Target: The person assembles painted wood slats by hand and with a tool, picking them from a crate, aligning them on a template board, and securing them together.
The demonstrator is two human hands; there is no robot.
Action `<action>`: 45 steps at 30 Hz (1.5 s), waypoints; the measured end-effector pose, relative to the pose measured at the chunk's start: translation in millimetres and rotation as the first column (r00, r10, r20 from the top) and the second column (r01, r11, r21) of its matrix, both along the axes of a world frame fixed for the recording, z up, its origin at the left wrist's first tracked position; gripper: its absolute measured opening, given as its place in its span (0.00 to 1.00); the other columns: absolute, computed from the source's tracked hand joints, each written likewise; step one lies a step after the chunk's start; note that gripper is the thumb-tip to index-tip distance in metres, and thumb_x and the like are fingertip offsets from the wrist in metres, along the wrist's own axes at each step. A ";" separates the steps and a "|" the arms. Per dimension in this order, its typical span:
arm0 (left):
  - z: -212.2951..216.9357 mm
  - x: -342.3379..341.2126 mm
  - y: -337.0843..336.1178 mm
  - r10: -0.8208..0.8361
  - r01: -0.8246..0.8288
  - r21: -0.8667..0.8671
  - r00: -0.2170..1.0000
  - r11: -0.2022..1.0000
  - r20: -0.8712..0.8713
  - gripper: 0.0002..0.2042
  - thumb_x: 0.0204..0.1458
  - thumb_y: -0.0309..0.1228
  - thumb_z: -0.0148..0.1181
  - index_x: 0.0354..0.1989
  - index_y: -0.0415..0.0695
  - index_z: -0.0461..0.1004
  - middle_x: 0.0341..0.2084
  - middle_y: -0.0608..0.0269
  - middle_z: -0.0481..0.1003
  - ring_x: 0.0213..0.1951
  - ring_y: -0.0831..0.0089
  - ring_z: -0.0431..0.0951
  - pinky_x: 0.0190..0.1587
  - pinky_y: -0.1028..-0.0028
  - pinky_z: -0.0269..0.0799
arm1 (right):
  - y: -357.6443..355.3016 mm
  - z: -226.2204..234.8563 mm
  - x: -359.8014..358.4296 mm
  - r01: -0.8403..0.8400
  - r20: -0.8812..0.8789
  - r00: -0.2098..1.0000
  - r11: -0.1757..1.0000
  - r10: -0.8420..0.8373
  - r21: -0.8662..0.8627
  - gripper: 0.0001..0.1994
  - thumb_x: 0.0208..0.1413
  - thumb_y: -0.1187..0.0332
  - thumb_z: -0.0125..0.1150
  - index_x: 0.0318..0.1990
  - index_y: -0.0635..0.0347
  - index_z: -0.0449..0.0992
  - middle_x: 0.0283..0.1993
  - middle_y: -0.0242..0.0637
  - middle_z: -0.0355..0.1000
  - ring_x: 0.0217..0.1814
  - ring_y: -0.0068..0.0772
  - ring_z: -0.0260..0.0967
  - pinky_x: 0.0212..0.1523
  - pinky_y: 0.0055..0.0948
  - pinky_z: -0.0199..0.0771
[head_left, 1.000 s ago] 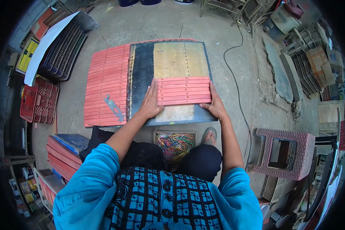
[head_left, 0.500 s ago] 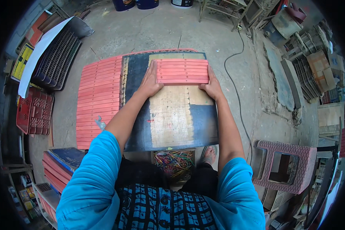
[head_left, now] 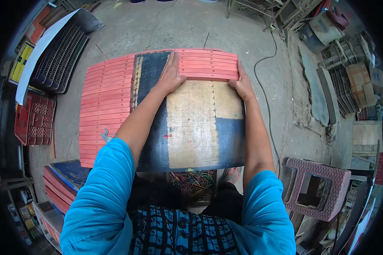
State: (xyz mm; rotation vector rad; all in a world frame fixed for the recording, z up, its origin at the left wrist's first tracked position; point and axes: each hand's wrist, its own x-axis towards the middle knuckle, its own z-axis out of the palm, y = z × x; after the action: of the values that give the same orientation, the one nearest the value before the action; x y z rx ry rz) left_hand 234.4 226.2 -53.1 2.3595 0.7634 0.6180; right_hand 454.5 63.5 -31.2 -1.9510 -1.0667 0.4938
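Observation:
A row of several pink plastic slats (head_left: 208,66) lies across the far end of a worn blue and bare-wood board (head_left: 200,127). My left hand (head_left: 170,75) lies flat against the left ends of those slats, fingers stretched forward. My right hand (head_left: 241,83) presses against their right ends. Both arms reach far out over the board. A wider band of the same pink slats (head_left: 106,106) covers the board's left part, and a small metal tool (head_left: 106,136) lies on it near my left elbow.
Dark plastic crates (head_left: 57,57) and a red crate (head_left: 32,119) stand at left. A pink woven plastic stool (head_left: 319,187) is at lower right. Stacked slats (head_left: 61,187) sit at lower left. A black cable (head_left: 264,76) runs over the concrete floor at right.
Both hands have pushed the row of pink slats from the near part of the board to its far end, and my arms are now stretched out.

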 end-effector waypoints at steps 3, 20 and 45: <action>4.6 -0.2 2.7 -0.004 0.028 -0.141 0.987 0.990 0.162 0.42 0.38 0.37 0.51 0.60 0.30 0.38 0.61 0.41 0.37 0.64 0.57 0.38 0.63 0.71 0.38 | 2.3 -2.3 4.7 0.057 -0.203 0.979 0.992 -0.034 0.111 0.40 0.35 0.63 0.52 0.61 0.62 0.48 0.62 0.48 0.50 0.65 0.40 0.45 0.62 0.26 0.43; -6.0 24.3 -3.0 0.245 -0.216 -0.139 0.937 0.967 0.250 0.30 0.55 0.44 0.35 0.59 0.31 0.45 0.59 0.41 0.48 0.61 0.53 0.47 0.61 0.68 0.43 | 25.9 -10.9 9.3 0.165 -0.386 0.920 0.961 -0.069 0.223 0.30 0.57 0.47 0.36 0.58 0.61 0.57 0.61 0.42 0.53 0.64 0.33 0.48 0.62 0.27 0.41; -11.0 17.1 3.1 0.253 -0.239 -0.084 0.900 0.967 0.355 0.25 0.54 0.36 0.36 0.55 0.28 0.52 0.55 0.38 0.54 0.58 0.51 0.54 0.60 0.68 0.48 | 33.9 -16.8 24.5 0.112 -0.415 0.910 0.951 0.018 0.288 0.37 0.56 0.42 0.31 0.59 0.69 0.52 0.63 0.44 0.50 0.65 0.34 0.46 0.63 0.27 0.41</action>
State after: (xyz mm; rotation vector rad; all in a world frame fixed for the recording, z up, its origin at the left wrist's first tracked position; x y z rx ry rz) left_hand 251.6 229.2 -64.1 2.0401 0.8960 1.1022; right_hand 479.1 97.4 -48.0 -1.5064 -0.7670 0.6403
